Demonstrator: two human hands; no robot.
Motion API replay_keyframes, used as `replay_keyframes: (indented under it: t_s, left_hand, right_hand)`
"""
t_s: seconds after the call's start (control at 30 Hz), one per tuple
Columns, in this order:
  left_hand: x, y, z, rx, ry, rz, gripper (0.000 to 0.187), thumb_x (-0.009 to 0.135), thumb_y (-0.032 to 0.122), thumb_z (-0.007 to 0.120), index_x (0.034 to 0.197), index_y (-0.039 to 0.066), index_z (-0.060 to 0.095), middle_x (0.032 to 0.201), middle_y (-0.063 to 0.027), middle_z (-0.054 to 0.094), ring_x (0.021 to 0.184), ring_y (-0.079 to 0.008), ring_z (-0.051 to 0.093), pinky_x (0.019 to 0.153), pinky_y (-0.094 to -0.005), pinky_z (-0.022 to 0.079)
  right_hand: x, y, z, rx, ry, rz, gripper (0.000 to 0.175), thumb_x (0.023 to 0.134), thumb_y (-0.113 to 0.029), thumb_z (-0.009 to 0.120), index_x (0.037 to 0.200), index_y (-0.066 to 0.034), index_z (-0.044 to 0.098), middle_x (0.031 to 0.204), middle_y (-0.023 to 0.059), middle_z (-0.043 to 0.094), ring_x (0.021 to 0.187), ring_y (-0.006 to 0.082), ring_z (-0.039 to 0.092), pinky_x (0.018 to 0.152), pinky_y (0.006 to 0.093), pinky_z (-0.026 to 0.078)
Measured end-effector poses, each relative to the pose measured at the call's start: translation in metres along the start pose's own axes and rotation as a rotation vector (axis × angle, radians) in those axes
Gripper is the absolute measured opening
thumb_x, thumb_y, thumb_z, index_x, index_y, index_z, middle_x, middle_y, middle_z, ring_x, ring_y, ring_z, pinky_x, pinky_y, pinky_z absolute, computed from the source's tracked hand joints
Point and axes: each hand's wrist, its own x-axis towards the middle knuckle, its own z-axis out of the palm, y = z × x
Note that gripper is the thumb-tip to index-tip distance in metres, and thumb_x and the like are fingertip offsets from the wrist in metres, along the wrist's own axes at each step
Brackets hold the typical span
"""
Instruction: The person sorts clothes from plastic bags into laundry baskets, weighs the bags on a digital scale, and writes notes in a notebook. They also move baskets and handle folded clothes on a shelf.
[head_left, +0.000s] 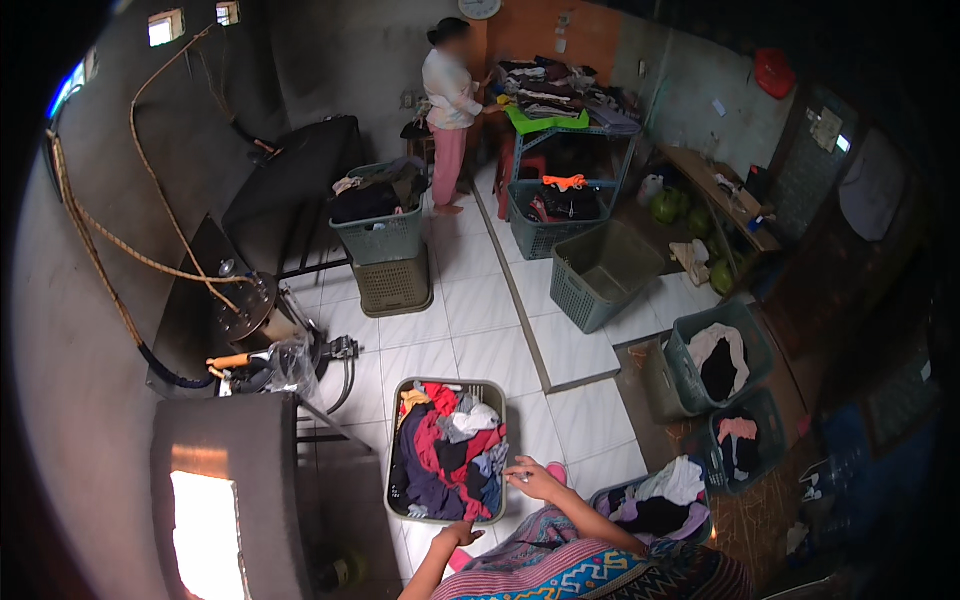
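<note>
A rectangular plastic laundry basket (502, 450) stands on the tiled floor before me, heaped with crumpled clothes (442, 457) in red, navy, white, grey and yellow. Near its lower edge is my left hand (459, 533), thumb apart, with nothing visible in it. Just right of the basket's right rim, my right hand (531, 478) has its fingers bent around a small shiny object (523, 476), too small to identify. A patterned garment (585, 574) covers my body, and pink footwear (556, 472) shows beyond it.
A person (448, 112) stands at a table piled with clothes (555, 86). Other baskets hold laundry: one stacked (379, 232), others at right (679, 360). An empty basket (592, 300) stands near a raised floor step (581, 379). At left are a padded ironing table (262, 450) and a metal boiler (262, 315) with hoses.
</note>
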Motion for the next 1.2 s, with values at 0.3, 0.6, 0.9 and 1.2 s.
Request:
replay_keyframes:
  t_s: [0.3, 0.6, 0.9, 1.2]
  left_hand:
    - [0.174, 0.180, -0.120, 0.050, 0.073, 0.094, 0.065, 0.086, 0.054, 0.044, 0.130, 0.007, 0.038, 0.126, -0.0202, 0.049, 0.116, -0.0372, 0.047, 0.093, -0.0511, 0.039]
    - [0.237, 0.315, -0.254, -0.067, 0.228, 0.308, 0.064, 0.089, 0.051, 0.042, 0.134, 0.006, 0.036, 0.129, -0.0203, 0.046, 0.118, -0.0359, 0.045, 0.098, -0.0417, 0.038]
    - [0.310, 0.178, -0.351, -0.132, 0.157, -0.042, 0.067, 0.083, 0.050, 0.051, 0.128, 0.001, 0.041, 0.126, -0.0225, 0.049, 0.116, -0.0355, 0.048, 0.095, -0.0413, 0.041]
    - [0.384, 0.156, -0.628, -0.060, 0.383, 0.058, 0.074, 0.086, 0.053, 0.048, 0.136, 0.000, 0.031, 0.129, -0.0248, 0.045, 0.119, -0.0381, 0.044, 0.100, -0.0420, 0.036]
  right_hand:
    - [0.088, 0.094, -0.188, -0.237, -0.067, -0.195, 0.016, 0.079, -0.010, 0.053, 0.085, -0.0052, 0.067, 0.107, 0.0172, 0.061, 0.109, 0.0285, 0.055, 0.091, 0.0364, 0.043]
    - [0.150, 0.137, -0.369, -0.124, 0.321, 0.256, 0.023, 0.086, -0.015, 0.044, 0.106, -0.0057, 0.045, 0.078, 0.0220, 0.061, 0.078, 0.0413, 0.059, 0.069, 0.0479, 0.046]
    - [0.324, 0.147, -0.399, -0.054, 0.237, 0.069, 0.026, 0.088, -0.008, 0.042, 0.112, -0.0059, 0.035, 0.096, 0.0270, 0.056, 0.089, 0.0462, 0.054, 0.076, 0.0488, 0.043]
    - [0.541, 0.121, -0.460, -0.145, 0.204, 0.086, 0.017, 0.085, -0.007, 0.045, 0.102, -0.0069, 0.040, 0.076, 0.0177, 0.057, 0.069, 0.0321, 0.059, 0.064, 0.0421, 0.046]
